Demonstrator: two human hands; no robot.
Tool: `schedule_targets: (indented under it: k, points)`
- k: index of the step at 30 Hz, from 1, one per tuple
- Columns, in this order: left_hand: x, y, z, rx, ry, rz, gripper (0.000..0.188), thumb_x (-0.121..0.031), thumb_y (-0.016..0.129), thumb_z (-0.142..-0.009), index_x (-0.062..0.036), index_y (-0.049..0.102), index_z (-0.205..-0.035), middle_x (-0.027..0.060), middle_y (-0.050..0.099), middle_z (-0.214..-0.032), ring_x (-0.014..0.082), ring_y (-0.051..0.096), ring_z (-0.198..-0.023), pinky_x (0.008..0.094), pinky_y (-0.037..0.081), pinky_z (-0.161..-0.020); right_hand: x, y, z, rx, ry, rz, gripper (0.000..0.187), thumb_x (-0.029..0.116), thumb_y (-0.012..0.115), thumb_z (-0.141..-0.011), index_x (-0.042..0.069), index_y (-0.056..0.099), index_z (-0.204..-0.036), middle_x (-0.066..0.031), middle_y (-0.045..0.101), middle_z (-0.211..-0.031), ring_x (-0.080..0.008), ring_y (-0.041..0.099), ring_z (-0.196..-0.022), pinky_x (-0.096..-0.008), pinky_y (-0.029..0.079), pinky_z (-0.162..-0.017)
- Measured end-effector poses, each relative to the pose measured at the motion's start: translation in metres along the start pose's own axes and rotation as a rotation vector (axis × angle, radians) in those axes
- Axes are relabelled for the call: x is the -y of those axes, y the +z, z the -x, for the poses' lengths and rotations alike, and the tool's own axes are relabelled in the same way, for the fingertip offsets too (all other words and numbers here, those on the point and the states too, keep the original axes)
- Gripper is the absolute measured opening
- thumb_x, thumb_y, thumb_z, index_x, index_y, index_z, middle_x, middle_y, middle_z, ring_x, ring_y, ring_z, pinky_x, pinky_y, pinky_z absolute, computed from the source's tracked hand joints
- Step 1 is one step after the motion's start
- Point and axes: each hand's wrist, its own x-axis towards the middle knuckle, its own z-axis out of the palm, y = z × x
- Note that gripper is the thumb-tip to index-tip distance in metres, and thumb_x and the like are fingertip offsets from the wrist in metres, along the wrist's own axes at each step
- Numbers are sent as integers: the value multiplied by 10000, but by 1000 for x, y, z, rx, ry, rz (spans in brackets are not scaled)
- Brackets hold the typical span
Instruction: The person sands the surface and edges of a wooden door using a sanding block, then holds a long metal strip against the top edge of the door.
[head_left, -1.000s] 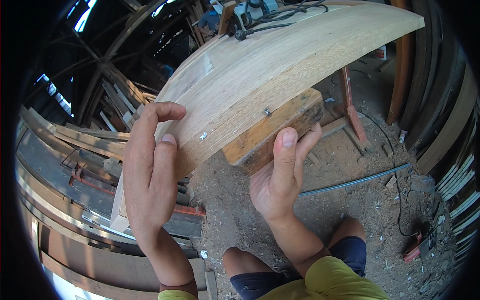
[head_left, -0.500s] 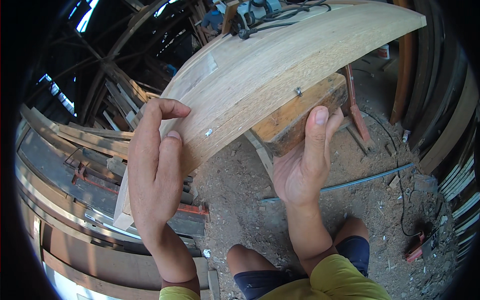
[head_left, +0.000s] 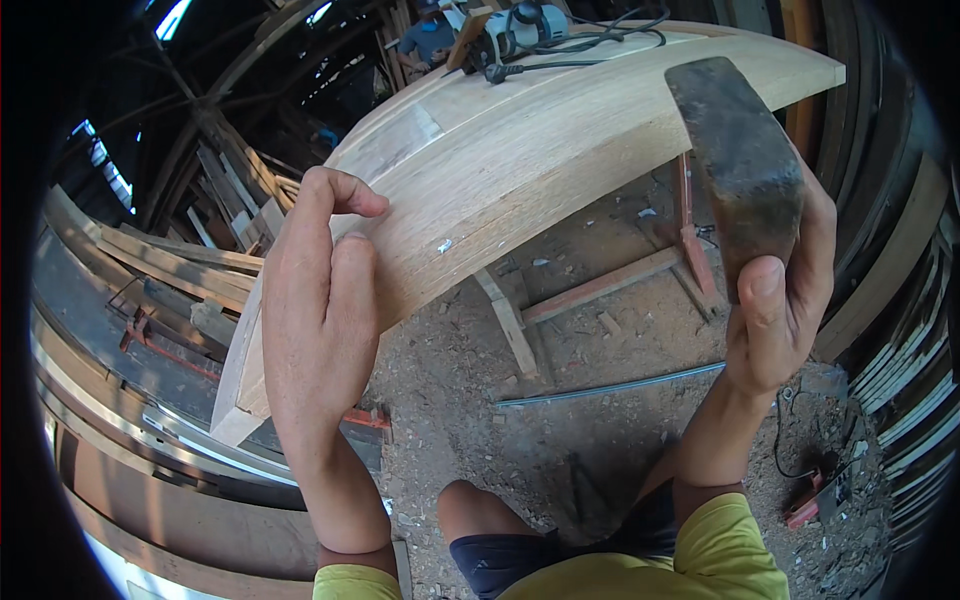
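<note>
A pale curved wooden board [head_left: 560, 150] arcs across the upper half of the head view, its thick edge toward me. My left hand [head_left: 325, 290] is at the board's left end, index finger bent over the top face and thumb along the near edge. Its other fingers are hidden. My right hand [head_left: 780, 300] grips a wooden block [head_left: 740, 150] with a dark, worn face, holding it upright in front of the board's right part. The thumb is on the near end and the fingers wrap round the right side. A white fleck [head_left: 444, 246] marks the board's edge.
A grey power tool [head_left: 535, 28] with a black cable and plug [head_left: 497, 72] lies on the board's far side. Red-and-wood trestle legs [head_left: 600, 285] stand below. A metal rod [head_left: 610, 385] crosses the littered ground. Stacked timber lines both sides; another person [head_left: 428, 42] is at the back.
My right hand has lifted the block up and right, away from the board's underside, and turned it so that its dark face shows. The left hand stays at the board's left end.
</note>
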Motion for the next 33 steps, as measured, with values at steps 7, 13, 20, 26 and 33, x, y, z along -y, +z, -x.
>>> schedule_targets:
  k: [7, 13, 20, 26, 33]
  points:
    - [-6, 0, -1, -102, -23, -53, 255, -143, 410, -965, -23, 576, -1118, 161, 617, -1045, 268, 586, -929, 399, 476, -943, -11, 5, -140, 1080, -171, 88, 488, 400, 693, -1003, 4, 775, -1277, -231, 703, -1382, -332, 663, -1314, -453, 500, -1135]
    - [-7, -1, 0, -63, -75, -44, 273, -133, 378, -996, -16, 587, -1126, 142, 621, -1114, 251, 599, -1128, 389, 410, -1084, -2, 16, -154, 1235, -81, -152, 533, 371, 730, -1034, 14, 670, -1425, -193, 751, -1257, -274, 723, -1120, -409, 580, -966]
    - [-1, -7, 4, -35, -53, -76, 277, -118, 367, -1001, -12, 592, -1123, 123, 612, -1142, 236, 601, -1219, 378, 371, -1146, 17, 27, -141, 1182, -85, 22, 495, 315, 721, -1047, 31, 661, -1447, -198, 735, -1288, -300, 718, -1141, -423, 568, -1007]
    - [3, -2, -2, -70, 36, 13, 280, -99, 394, -968, 34, 599, -1104, 139, 599, -1072, 241, 600, -1024, 378, 447, -1035, -8, 17, -148, 1221, -53, -150, 501, 337, 729, -1039, 46, 670, -1443, -184, 727, -1294, -301, 711, -1162, -436, 560, -1022]
    - [5, -4, -3, -130, 3, 80, 283, -90, 389, -970, 47, 602, -1097, 145, 562, -1197, 271, 586, -1185, 419, 379, -1165, 22, 24, -153, 1297, -78, -27, 535, 373, 727, -1040, 55, 652, -1463, -182, 730, -1271, -288, 704, -1173, -427, 555, -1018]
